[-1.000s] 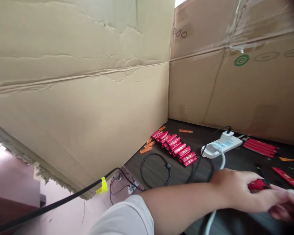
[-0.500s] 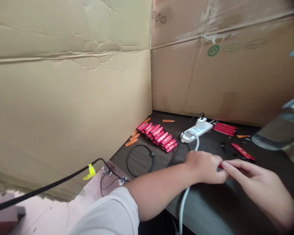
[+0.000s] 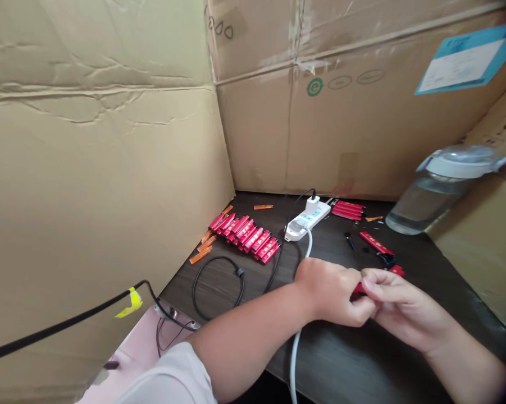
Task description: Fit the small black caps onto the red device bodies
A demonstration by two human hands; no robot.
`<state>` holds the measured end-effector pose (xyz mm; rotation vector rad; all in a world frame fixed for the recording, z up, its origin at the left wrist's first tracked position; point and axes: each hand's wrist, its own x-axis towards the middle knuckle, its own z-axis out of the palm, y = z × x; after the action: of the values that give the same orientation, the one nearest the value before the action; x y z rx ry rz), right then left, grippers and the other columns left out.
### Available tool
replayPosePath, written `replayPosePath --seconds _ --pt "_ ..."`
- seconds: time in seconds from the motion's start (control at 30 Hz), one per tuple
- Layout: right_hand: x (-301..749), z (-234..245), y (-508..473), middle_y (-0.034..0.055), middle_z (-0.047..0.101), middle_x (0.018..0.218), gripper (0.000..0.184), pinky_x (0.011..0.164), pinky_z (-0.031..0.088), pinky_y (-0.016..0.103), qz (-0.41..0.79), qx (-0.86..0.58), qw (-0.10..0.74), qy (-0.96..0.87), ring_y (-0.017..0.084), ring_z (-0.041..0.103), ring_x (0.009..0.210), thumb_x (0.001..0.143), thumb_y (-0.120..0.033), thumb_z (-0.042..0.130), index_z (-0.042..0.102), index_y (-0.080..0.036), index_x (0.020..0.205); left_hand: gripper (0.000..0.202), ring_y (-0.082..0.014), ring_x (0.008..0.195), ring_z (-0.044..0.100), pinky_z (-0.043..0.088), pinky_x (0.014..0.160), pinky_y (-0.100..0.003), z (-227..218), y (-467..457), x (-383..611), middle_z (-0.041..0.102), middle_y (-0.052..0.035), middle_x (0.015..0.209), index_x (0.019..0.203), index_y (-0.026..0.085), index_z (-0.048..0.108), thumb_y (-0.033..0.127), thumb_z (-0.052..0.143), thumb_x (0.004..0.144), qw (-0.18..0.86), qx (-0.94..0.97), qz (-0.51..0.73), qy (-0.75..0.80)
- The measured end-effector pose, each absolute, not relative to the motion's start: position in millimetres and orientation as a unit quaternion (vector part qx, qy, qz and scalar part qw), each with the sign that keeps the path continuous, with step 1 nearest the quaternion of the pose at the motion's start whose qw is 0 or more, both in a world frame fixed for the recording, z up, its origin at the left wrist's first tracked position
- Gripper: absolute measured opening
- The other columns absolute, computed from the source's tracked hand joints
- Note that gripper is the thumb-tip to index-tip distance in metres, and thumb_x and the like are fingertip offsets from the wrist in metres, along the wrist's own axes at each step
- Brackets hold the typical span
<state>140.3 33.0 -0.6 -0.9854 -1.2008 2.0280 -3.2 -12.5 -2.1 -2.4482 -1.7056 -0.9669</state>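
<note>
My left hand (image 3: 334, 292) and my right hand (image 3: 398, 308) meet over the dark table (image 3: 362, 359), both closed around one small red piece (image 3: 358, 289) that shows only as a sliver between the fingers. A row of red packets (image 3: 246, 233) lies behind my left forearm, near the cardboard wall. More red strips (image 3: 347, 209) lie by the power strip, and a single red strip (image 3: 375, 243) lies just beyond my fingers.
A white power strip (image 3: 307, 220) with a white cable (image 3: 297, 348) runs toward me. A black looped cable (image 3: 217, 280) lies left. Orange slips (image 3: 202, 252) are scattered by the wall. A lidded water jar (image 3: 436, 191) stands right. Cardboard walls (image 3: 109, 168) enclose the table.
The view has swung right, bringing the water jar and a blue label into sight. My hands have come together on the red piece and drawn toward the middle of the view.
</note>
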Motion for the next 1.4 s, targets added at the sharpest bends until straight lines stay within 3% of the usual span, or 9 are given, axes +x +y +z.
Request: replayPosePath --seconds 0.13,0.23,0.4,0.47,0.6,0.83,1.07,1.2,1.4 --pt "139 -1 32 0.0014 0.045 0.046 0.033 0.042 0.032 0.027 0.779 -0.349 0.288 -0.434 0.011 0.041 0.041 0.043 -0.032 0.085 0.055 -0.020 0.042 0.026 -0.0218 0.064 0.067 0.041 0.048 -0.028 1 -12 -6 0.070 -0.0036 0.068 0.068 0.020 0.064 0.044 0.051 0.070 0.007 -0.791 -0.309 -0.528" --pt "136 0 28 0.0003 0.048 0.049 0.032 0.044 0.037 0.025 0.767 -0.326 0.327 -0.445 0.011 0.045 0.044 0.050 -0.034 0.084 0.055 -0.019 0.046 0.025 -0.0192 0.062 0.065 0.040 0.051 -0.026 6 -11 -10 0.068 -0.0039 0.065 0.061 0.019 0.059 0.042 0.054 0.070 -0.021 -0.789 -0.329 -0.518" --pt "132 -1 29 0.0025 0.062 0.059 0.035 0.053 0.047 0.029 0.784 -0.292 0.348 -0.424 0.013 0.055 0.051 0.065 -0.053 0.071 0.065 -0.018 0.066 0.031 -0.0110 0.049 0.050 0.032 0.050 -0.024 7 -6 -16 0.054 -0.0003 0.050 0.049 0.018 0.043 0.036 0.057 0.072 -0.080 -0.759 -0.389 -0.516" --pt "132 -1 31 0.0022 0.062 0.058 0.036 0.054 0.047 0.028 0.791 -0.287 0.351 -0.412 0.012 0.054 0.050 0.071 -0.052 0.066 0.066 -0.016 0.068 0.036 -0.0091 0.046 0.044 0.029 0.049 -0.024 4 -3 -16 0.048 0.0015 0.047 0.049 0.018 0.039 0.037 0.056 0.075 -0.090 -0.750 -0.403 -0.517" --pt "131 1 29 0.0007 0.060 0.057 0.029 0.051 0.046 0.025 0.775 -0.271 0.389 -0.418 0.011 0.054 0.050 0.070 -0.043 0.071 0.068 -0.015 0.070 0.036 -0.0083 0.046 0.039 0.027 0.049 -0.023 3 0 -14 0.043 0.0027 0.047 0.050 0.019 0.037 0.037 0.055 0.075 -0.089 -0.753 -0.406 -0.511" --pt "129 3 25 -0.0020 0.058 0.055 0.020 0.050 0.043 0.023 0.754 -0.268 0.401 -0.446 0.009 0.051 0.048 0.066 -0.032 0.077 0.066 -0.016 0.066 0.029 -0.0108 0.049 0.044 0.026 0.050 -0.025 3 -2 -16 0.051 0.0004 0.050 0.051 0.019 0.042 0.034 0.056 0.072 -0.025 -0.769 -0.370 -0.520" --pt "131 -1 27 -0.0036 0.055 0.053 0.026 0.049 0.043 0.022 0.770 -0.271 0.394 -0.422 0.008 0.051 0.049 0.059 -0.027 0.082 0.059 -0.016 0.055 0.021 -0.0134 0.048 0.049 0.019 0.048 -0.027 2 -4 -15 0.058 -0.0023 0.052 0.053 0.018 0.051 0.031 0.055 0.069 0.037 -0.786 -0.333 -0.519" --pt "131 0 26 -0.0036 0.055 0.051 0.028 0.048 0.044 0.022 0.775 -0.278 0.390 -0.413 0.008 0.051 0.047 0.057 -0.026 0.083 0.058 -0.015 0.052 0.019 -0.0153 0.052 0.054 0.021 0.048 -0.028 4 -5 -14 0.063 -0.0031 0.058 0.059 0.018 0.058 0.033 0.054 0.071 0.029 -0.795 -0.294 -0.530" --pt "128 -6 29 -0.0030 0.055 0.049 0.028 0.048 0.042 0.021 0.753 -0.283 0.399 -0.441 0.007 0.050 0.045 0.066 -0.033 0.078 0.059 -0.015 0.057 0.024 -0.0185 0.061 0.060 0.025 0.050 -0.028 8 -2 -15 0.068 -0.0043 0.068 0.066 0.019 0.062 0.038 0.051 0.077 0.006 -0.783 -0.231 -0.578"
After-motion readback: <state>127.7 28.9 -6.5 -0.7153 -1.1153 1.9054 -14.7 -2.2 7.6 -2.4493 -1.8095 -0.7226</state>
